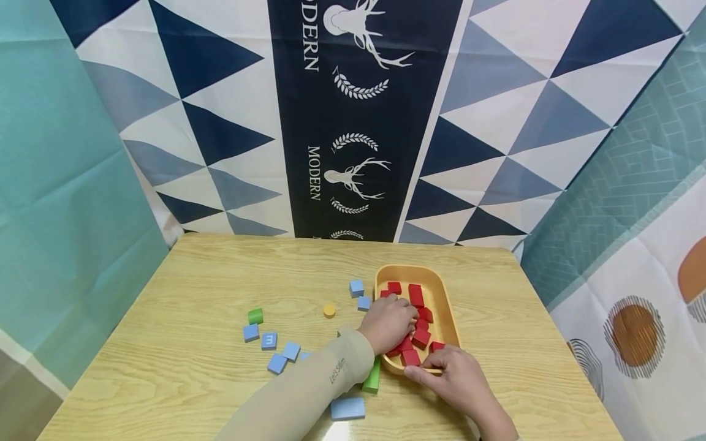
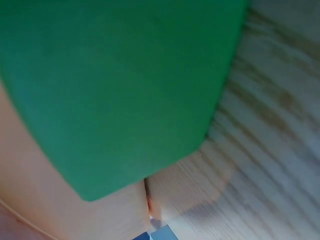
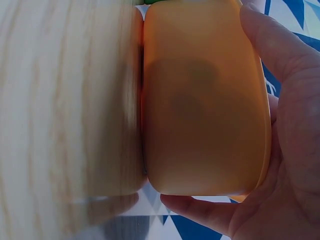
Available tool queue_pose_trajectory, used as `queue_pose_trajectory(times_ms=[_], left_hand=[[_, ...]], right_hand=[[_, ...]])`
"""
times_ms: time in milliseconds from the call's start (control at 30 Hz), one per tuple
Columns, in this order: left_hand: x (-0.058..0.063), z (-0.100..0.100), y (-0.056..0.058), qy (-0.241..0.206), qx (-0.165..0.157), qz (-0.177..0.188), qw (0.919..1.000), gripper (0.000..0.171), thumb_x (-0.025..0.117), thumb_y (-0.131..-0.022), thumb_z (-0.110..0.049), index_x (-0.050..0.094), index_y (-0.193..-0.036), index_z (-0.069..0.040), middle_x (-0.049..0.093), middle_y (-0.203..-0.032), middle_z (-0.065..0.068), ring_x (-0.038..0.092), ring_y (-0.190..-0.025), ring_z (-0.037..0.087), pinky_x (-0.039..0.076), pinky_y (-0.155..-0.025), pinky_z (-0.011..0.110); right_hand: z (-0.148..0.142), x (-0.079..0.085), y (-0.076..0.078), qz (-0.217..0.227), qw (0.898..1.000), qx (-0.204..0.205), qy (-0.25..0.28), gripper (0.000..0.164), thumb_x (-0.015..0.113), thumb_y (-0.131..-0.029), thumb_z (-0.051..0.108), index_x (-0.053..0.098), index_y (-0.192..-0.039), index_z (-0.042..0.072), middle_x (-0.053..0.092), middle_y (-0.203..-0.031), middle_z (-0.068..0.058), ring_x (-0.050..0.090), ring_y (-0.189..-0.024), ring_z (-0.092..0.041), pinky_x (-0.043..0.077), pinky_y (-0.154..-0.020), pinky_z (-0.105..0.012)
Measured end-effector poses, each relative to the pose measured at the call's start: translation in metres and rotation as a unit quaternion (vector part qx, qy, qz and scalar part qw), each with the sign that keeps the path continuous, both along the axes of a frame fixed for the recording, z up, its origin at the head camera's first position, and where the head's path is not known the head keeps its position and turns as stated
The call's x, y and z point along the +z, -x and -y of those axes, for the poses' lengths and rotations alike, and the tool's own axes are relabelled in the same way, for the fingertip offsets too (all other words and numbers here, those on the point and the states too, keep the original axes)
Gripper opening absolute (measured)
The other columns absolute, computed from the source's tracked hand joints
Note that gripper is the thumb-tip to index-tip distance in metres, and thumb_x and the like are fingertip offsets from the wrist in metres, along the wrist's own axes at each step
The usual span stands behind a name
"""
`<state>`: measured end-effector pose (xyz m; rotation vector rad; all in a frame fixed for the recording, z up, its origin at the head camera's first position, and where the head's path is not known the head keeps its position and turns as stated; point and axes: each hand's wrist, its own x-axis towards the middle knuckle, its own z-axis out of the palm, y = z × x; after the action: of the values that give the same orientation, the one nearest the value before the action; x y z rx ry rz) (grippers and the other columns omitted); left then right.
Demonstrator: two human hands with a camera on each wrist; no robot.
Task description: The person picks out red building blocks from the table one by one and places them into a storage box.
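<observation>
An orange tray (image 1: 453,321) holds several red blocks (image 1: 416,295). My left hand (image 1: 388,324) reaches over the tray's left side, fingers bent down among the red blocks; its fingertips are hidden, so whether it pinches one is unclear. At the near right corner my right hand (image 1: 458,376) grips the tray's rim, thumb on the near side. In the right wrist view the tray's wall (image 3: 205,110) stands between that hand's thumb and fingers. A green block (image 1: 372,376) lies below the left wrist and fills much of the left wrist view.
Blue blocks lie about the wooden table (image 1: 193,294): a flat one (image 1: 347,408) near the front, a cube (image 1: 356,288) beside the tray, and several at left with one marked m (image 1: 269,341). A green piece (image 1: 255,316) and a yellow round piece (image 1: 329,310) lie farther back.
</observation>
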<state>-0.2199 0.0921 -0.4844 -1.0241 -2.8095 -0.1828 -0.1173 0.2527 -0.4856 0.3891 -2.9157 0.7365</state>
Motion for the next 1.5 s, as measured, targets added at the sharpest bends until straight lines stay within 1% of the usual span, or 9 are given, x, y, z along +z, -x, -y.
queue_pose_trajectory(times_ms=[200,433,700,1067,1267,1500], left_hand=[[0.0012,0.0,-0.0009,0.005,0.0,-0.001,1.0,0.014,0.067,-0.093,-0.04,0.072,-0.103,-0.032,0.065,-0.099,-0.012,0.046,-0.086,0.011,0.049,-0.079,0.029],[0.0008,0.0,-0.0004,0.002,0.002,-0.003,1.0,0.013,0.068,-0.093,-0.04,0.072,-0.102,-0.032,0.064,-0.097,-0.012,0.046,-0.085,0.011,0.048,-0.079,0.028],[0.0002,0.0005,-0.0002,-0.005,0.002,-0.012,0.9999,0.012,0.069,-0.092,-0.039,0.072,-0.101,-0.031,0.066,-0.098,-0.012,0.049,-0.086,0.011,0.048,-0.079,0.028],[0.0001,0.001,-0.0001,-0.006,0.003,-0.005,1.0,0.014,0.068,-0.092,-0.039,0.072,-0.103,-0.031,0.066,-0.1,-0.011,0.05,-0.088,0.011,0.048,-0.081,0.029],[0.0,0.0012,-0.0002,-0.005,0.005,-0.004,1.0,0.015,0.069,-0.092,-0.04,0.072,-0.103,-0.031,0.066,-0.099,-0.011,0.049,-0.086,0.011,0.049,-0.081,0.029],[-0.0001,0.0013,-0.0006,-0.017,0.006,-0.006,0.9998,0.014,0.069,-0.092,-0.038,0.073,-0.103,-0.03,0.067,-0.099,-0.012,0.051,-0.087,0.01,0.049,-0.082,0.028]], right_hand=[[-0.0004,-0.0011,-0.0004,-0.004,1.0,0.0,-0.001,0.037,0.068,-0.076,0.07,0.067,-0.062,0.036,0.054,-0.062,0.021,0.047,-0.062,-0.003,0.044,-0.058,-0.028],[-0.0002,-0.0013,-0.0003,-0.005,1.0,-0.001,-0.004,0.036,0.069,-0.075,0.07,0.067,-0.062,0.036,0.054,-0.062,0.021,0.046,-0.062,-0.003,0.043,-0.058,-0.028],[-0.0016,-0.0029,0.0,-0.029,1.0,0.007,0.0,0.034,0.071,-0.076,0.067,0.065,-0.062,0.037,0.054,-0.064,0.022,0.047,-0.063,-0.002,0.044,-0.058,-0.028],[-0.0006,-0.0018,-0.0005,-0.025,1.0,0.005,-0.002,0.034,0.071,-0.076,0.067,0.066,-0.062,0.036,0.054,-0.064,0.022,0.047,-0.063,-0.002,0.044,-0.058,-0.028],[-0.0012,-0.0023,-0.0005,-0.031,0.999,0.007,-0.001,0.033,0.072,-0.076,0.066,0.066,-0.062,0.036,0.054,-0.064,0.022,0.046,-0.062,-0.002,0.044,-0.058,-0.028],[-0.0014,-0.0022,-0.0006,-0.026,1.0,0.006,0.002,0.033,0.071,-0.076,0.066,0.066,-0.062,0.036,0.053,-0.063,0.022,0.046,-0.062,-0.002,0.043,-0.057,-0.027]])
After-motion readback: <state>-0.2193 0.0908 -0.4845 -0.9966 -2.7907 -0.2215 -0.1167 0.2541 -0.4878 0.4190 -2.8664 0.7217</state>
